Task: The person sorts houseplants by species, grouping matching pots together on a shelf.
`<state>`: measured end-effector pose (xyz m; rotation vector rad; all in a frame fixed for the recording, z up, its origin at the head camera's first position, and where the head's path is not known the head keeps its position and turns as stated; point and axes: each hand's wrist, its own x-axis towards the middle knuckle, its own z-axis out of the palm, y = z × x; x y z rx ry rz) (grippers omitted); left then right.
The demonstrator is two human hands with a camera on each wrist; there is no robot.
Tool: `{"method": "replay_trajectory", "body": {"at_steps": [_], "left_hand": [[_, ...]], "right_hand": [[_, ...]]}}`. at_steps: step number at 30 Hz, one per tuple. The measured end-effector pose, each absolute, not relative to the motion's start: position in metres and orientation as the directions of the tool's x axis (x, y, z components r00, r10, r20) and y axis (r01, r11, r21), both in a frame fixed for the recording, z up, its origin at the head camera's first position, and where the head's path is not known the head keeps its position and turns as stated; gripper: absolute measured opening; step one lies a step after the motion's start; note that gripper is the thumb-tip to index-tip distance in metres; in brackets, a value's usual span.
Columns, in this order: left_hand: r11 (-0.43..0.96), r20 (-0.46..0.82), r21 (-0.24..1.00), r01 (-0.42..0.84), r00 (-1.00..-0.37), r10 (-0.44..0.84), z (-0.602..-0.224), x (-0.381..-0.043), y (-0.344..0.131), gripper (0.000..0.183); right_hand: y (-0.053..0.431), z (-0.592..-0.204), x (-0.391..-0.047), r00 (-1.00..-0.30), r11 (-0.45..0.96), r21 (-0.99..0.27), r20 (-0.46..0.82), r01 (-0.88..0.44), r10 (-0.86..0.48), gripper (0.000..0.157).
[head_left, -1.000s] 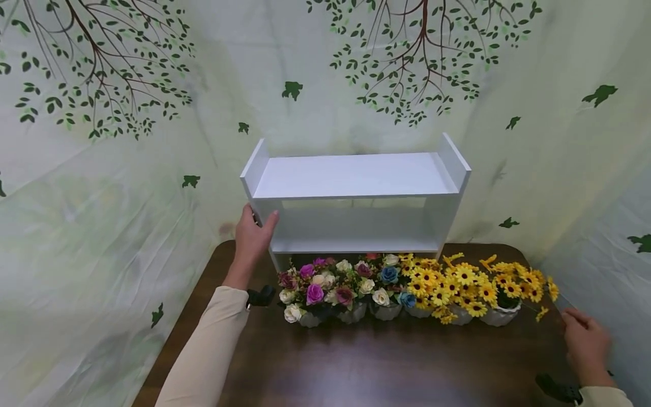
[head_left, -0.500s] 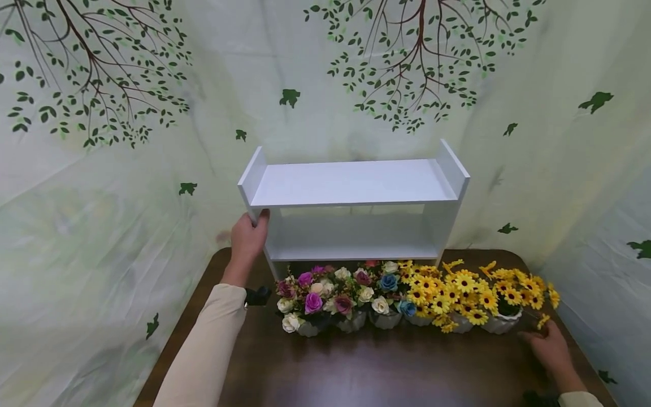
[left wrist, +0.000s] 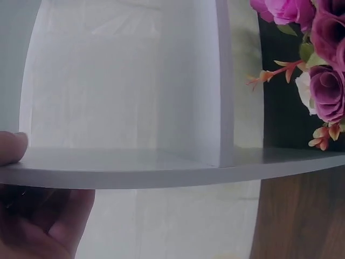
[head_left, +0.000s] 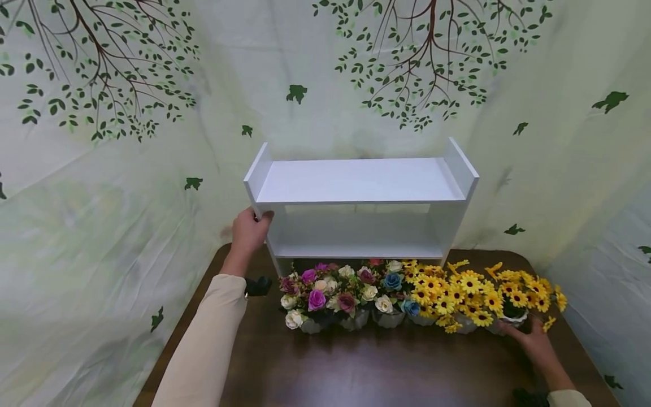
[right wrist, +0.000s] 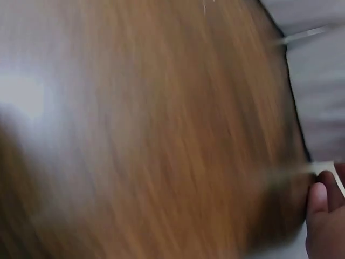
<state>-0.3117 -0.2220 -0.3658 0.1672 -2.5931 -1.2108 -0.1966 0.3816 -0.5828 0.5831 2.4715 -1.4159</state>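
Well, left fingers (left wrist: 80, 213) around white shelf (head_left: 358, 181)

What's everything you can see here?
Table: one, brown, lower middle.
Shelf unit: one, white, back of table.
Flowerpots: six visible, grey, before the shelf unit.
Roses: many, purple, white, blue, left pots.
Daisy-like flowers: many, yellow, right pots.
Wall cloth: count unclear, pale green, behind.
Printed branches: two groups, brown, up high.
Printed leaves: several, green, scattered over cloth.
Wrist devices: two, black, at the wrists.
Sleeves: two, cream, lower edge.
Left hand: one, gripping the shelf's left side.
Right hand: one, at the rightmost pot.
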Motion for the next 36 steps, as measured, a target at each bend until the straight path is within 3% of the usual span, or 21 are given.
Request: {"method": "replay_trajectory", "body": {"at_steps": [5,10,22,29,36], "left_hand": [[0.643,0.143,0.766,-0.006,-0.973,-0.179,-0.363,-0.315,-0.229,0.043],[0.63,0.109,0.777,-0.02,-0.98,-0.165,-0.364,-0.315,-0.229,0.047],[0.635,0.107,0.771,-0.039,-0.976,-0.19,-0.365,-0.313,-0.233,0.047],[0.599,0.086,0.8,-0.04,-0.98,-0.181,-0.364,-0.313,-0.234,0.05],[0.589,0.067,0.807,-0.047,-0.983,-0.17,-0.362,-0.314,-0.233,0.053]], "right_hand": [[0.371,-0.59,-0.201,-0.943,0.482,-0.817,-0.216,0.316,0.253,0.089],[0.368,-0.595,-0.201,-0.926,0.498,-0.805,-0.16,0.323,0.342,0.079],[0.355,-0.598,-0.206,-0.918,0.451,-0.822,-0.199,0.347,0.344,0.083],[0.351,-0.596,-0.208,-0.907,0.449,-0.829,-0.153,0.333,0.392,0.075],[0.348,-0.591,-0.209,-0.891,0.359,-0.883,-0.127,0.301,0.435,0.084]]}}
